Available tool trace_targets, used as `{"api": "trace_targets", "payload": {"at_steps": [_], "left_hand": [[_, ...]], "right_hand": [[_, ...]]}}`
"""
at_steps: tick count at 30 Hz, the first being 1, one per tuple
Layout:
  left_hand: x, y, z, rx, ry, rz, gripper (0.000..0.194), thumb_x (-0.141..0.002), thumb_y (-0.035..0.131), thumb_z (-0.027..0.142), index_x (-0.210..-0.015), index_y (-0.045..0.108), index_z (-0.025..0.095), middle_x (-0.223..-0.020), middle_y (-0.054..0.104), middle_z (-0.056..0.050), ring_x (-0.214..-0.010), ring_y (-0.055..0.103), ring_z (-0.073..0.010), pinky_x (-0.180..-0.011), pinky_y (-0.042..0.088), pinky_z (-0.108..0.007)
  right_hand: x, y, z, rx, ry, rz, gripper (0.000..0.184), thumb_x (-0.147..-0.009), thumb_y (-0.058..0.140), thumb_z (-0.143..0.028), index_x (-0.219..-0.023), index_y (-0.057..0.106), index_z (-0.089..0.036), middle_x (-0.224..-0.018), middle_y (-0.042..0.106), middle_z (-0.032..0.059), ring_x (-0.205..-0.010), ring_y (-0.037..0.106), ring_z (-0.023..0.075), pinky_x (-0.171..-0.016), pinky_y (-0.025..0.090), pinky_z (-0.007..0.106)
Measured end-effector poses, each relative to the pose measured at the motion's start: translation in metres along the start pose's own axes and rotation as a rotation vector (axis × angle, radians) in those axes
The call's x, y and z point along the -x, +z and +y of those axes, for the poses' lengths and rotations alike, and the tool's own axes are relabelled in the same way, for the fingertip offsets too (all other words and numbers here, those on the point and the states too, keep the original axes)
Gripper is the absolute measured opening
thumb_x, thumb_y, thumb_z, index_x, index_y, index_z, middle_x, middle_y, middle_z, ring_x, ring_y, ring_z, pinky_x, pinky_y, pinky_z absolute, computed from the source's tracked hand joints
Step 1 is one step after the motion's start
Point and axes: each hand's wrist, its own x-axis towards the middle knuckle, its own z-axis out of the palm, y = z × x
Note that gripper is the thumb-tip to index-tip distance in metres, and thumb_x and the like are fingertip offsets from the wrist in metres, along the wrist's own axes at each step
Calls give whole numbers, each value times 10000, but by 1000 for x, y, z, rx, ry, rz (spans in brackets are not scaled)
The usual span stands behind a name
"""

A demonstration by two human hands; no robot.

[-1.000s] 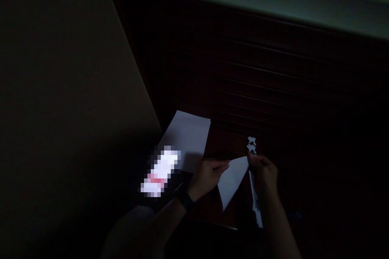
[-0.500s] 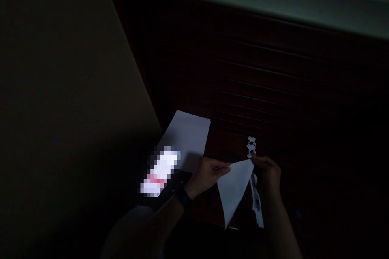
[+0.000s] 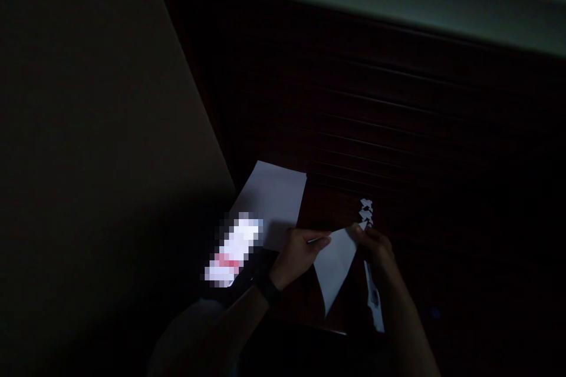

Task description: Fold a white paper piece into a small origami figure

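A white sheet of paper, roughly triangular as it shows, hangs between my two hands over the dark table. My left hand, with a dark band on its wrist, pinches the paper's upper left edge. At the upper right corner my right hand grips the same sheet between thumb and fingers. Just beyond that corner lie small folded white paper pieces in a row. A long torn-looking white strip lies beside my right forearm, partly hidden by it.
A stack of white paper lies at the left of the table. Next to it is a bright, blurred-out phone-like screen. A pale wall rises on the left, dark slatted wood behind. The scene is very dim.
My right hand has moved left and slightly up along the sheet, its thumb now over the corner. The sheet's lower tip has risen a little. My left hand has barely shifted.
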Motion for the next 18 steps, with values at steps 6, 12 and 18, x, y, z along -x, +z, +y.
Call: {"api": "trace_targets", "payload": {"at_steps": [6,12,18], "left_hand": [[1,3,-1,-11,19,13,254,-777,544,341,-949,672,205,-949,683,-27,-859,637,-193,-744,497,-266],[1,2,-2,-39,21,42,247,-777,546,339,-940,676,206,-946,683,-31,-844,641,-194,-736,503,-273],[-1,3,-2,3,17,48,236,-773,554,322,-938,676,205,-952,681,-30,-861,638,-192,-757,505,-275]], "right_hand": [[10,16,-4,66,13,87,286,-558,734,-380,-636,638,-121,-525,620,31,-408,511,134,-399,347,237],[3,7,7,108,-38,73,341,-624,671,-463,-563,600,-136,-492,585,14,-409,490,124,-411,350,235],[4,10,6,29,-45,102,402,-650,610,-537,-517,554,-162,-482,566,5,-413,481,128,-413,358,240]]}}
